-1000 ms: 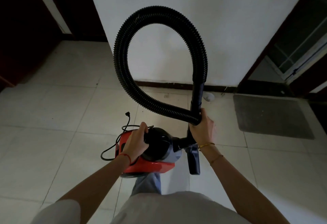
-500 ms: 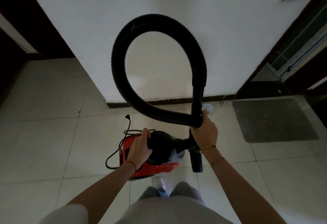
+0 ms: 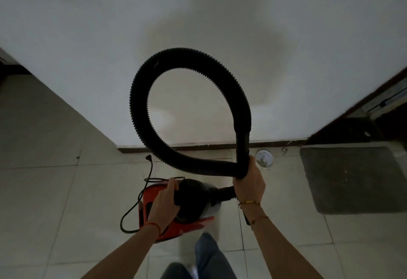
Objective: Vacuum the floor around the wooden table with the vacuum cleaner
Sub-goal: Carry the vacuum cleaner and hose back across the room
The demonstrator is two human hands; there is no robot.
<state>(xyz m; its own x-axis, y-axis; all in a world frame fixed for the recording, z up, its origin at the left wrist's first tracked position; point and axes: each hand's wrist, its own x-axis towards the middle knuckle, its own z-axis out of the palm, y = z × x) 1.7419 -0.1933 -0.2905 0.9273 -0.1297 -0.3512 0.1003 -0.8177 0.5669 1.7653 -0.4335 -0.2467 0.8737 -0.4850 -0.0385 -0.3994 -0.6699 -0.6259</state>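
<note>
Carrying one vacuum (image 3: 189, 208) at lower centre of the frame, you have your left hand (image 3: 164, 203) with fingers curled round its black top. Your right hand (image 3: 248, 185) grips the one hose (image 3: 141, 111), which loops up in front of the wall (image 3: 220, 14). One cord (image 3: 132, 210) dangles at left. One mat (image 3: 354, 179) lies on the floor (image 3: 44, 201) at right.

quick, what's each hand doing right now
Left hand: grips the vacuum cleaner by its top.
Right hand: grips the black hose.
</note>
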